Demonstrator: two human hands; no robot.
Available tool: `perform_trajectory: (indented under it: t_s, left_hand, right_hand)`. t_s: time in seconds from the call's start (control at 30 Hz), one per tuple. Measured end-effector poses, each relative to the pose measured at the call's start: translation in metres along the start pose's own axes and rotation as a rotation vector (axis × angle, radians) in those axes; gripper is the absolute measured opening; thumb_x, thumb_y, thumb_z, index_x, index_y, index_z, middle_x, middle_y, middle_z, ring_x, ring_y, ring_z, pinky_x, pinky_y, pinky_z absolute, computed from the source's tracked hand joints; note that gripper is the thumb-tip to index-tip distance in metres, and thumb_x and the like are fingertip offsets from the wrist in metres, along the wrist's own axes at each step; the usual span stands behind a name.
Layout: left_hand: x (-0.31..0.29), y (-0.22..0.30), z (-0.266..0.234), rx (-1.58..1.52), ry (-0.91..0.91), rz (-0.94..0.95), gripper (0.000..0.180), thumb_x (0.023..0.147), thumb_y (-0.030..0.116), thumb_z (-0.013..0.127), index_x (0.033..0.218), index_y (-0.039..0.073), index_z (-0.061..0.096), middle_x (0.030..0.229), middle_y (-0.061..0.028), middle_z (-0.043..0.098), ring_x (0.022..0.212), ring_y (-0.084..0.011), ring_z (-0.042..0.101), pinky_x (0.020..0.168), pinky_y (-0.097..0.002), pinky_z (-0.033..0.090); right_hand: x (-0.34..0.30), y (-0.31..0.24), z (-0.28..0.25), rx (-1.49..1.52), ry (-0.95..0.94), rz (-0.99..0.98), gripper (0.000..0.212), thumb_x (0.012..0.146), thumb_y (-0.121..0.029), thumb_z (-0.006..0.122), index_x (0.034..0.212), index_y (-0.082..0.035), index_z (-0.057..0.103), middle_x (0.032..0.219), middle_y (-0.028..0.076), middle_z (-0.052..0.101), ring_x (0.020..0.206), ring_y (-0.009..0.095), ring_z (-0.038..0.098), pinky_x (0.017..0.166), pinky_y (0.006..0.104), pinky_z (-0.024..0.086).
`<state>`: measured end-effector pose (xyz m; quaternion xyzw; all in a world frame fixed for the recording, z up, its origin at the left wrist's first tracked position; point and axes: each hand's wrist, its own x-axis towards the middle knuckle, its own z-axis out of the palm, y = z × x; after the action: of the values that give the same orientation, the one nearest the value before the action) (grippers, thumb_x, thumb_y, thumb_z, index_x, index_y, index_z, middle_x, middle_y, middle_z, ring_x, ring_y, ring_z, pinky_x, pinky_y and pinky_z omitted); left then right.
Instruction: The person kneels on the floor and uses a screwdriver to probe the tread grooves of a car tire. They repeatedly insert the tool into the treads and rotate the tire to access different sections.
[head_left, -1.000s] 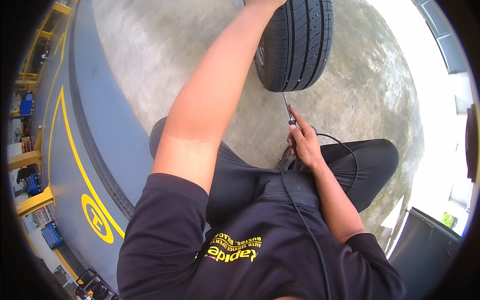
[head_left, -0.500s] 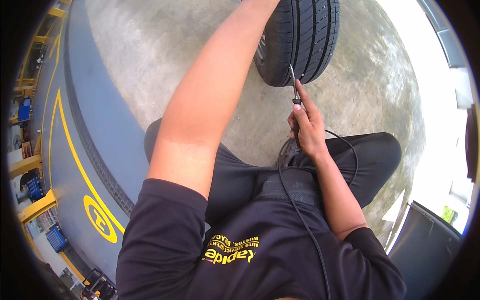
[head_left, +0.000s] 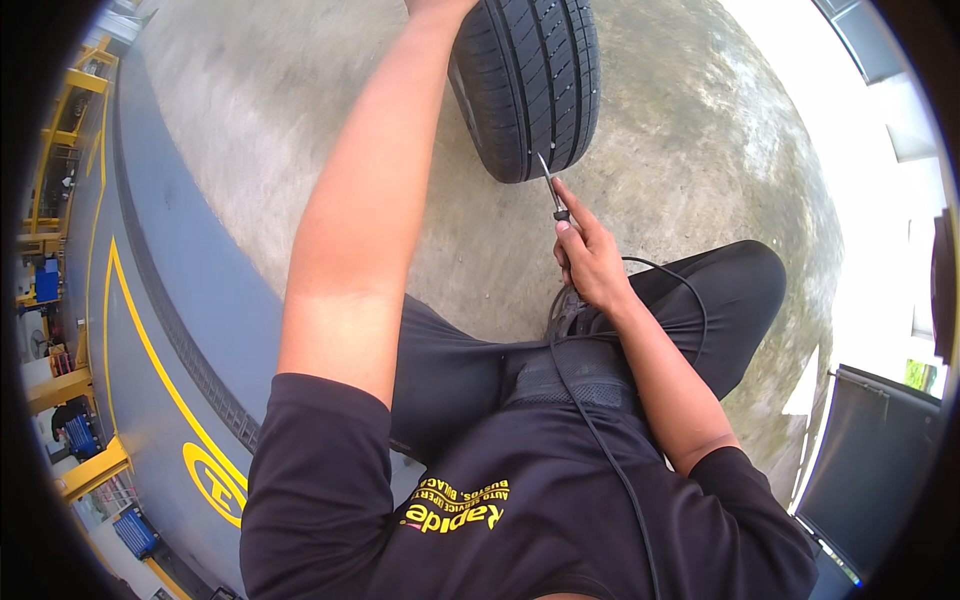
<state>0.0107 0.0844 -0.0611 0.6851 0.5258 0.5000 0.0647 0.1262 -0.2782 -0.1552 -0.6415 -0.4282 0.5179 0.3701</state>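
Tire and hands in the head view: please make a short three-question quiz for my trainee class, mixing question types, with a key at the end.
1. Multiple choice: What is the right hand holding?
a) a hammer
b) a rag
c) a slim pointed tool

2. True or false: The tread of the tire is turned away from the camera.

3. Fill in the blank: The left hand is partly cut off by the ____ edge of the picture.

Key:
1. c
2. False; the grooved tread faces the camera.
3. top
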Motion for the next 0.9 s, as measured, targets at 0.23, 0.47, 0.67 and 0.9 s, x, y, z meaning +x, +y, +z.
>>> perform_trajectory:
  t_s: [0.23, 0.47, 0.67, 0.9]
  left_hand:
    - [0.014, -0.023, 0.009, 0.075, 0.025, 0.164, 0.07, 0.105, 0.049, 0.056, 0.155, -0.001, 0.049, 0.16, -0.0335, 0.043, 0.153, -0.0474, 0.036, 0.125, -0.0478, 0.035]
    - [-0.002, 0.011, 0.0, -0.04, -0.011, -0.017, 0.072, 0.103, 0.052, 0.058, 0.157, 0.006, 0.049, 0.163, -0.0329, 0.037, 0.152, -0.0474, 0.036, 0.124, -0.0501, 0.036]
    - [0.0, 0.015, 0.015, -0.043, -0.044, -0.043, 0.071, 0.103, 0.051, 0.057, 0.158, 0.007, 0.048, 0.164, -0.0332, 0.035, 0.152, -0.047, 0.037, 0.123, -0.0502, 0.036]
    - [0.006, -0.012, 0.003, 0.011, 0.012, 0.058, 0.071, 0.104, 0.051, 0.057, 0.158, 0.005, 0.048, 0.163, -0.0342, 0.037, 0.153, -0.0472, 0.035, 0.123, -0.0486, 0.037]
  right_hand:
    - [0.009, -0.016, 0.007, -0.064, -0.026, 0.017, 0.059, 0.108, -0.02, 0.046, 0.166, -0.024, 0.04, 0.066, 0.002, 0.051, 0.052, 0.012, 0.048, 0.061, 0.0336, 0.049]
    - [0.004, -0.001, 0.01, -0.048, 0.023, 0.023, 0.059, 0.108, -0.019, 0.045, 0.166, -0.021, 0.04, 0.066, 0.002, 0.05, 0.05, 0.015, 0.048, 0.059, 0.0358, 0.05]
    - [-0.019, 0.057, 0.003, -0.157, -0.084, 0.317, 0.057, 0.108, -0.018, 0.047, 0.165, -0.02, 0.041, 0.065, 0.002, 0.052, 0.05, 0.012, 0.05, 0.056, 0.0343, 0.05]
    - [-0.001, -0.026, -0.007, -0.053, -0.036, 0.019, 0.057, 0.109, -0.018, 0.047, 0.166, -0.024, 0.041, 0.065, 0.001, 0.051, 0.052, 0.011, 0.05, 0.057, 0.034, 0.05]
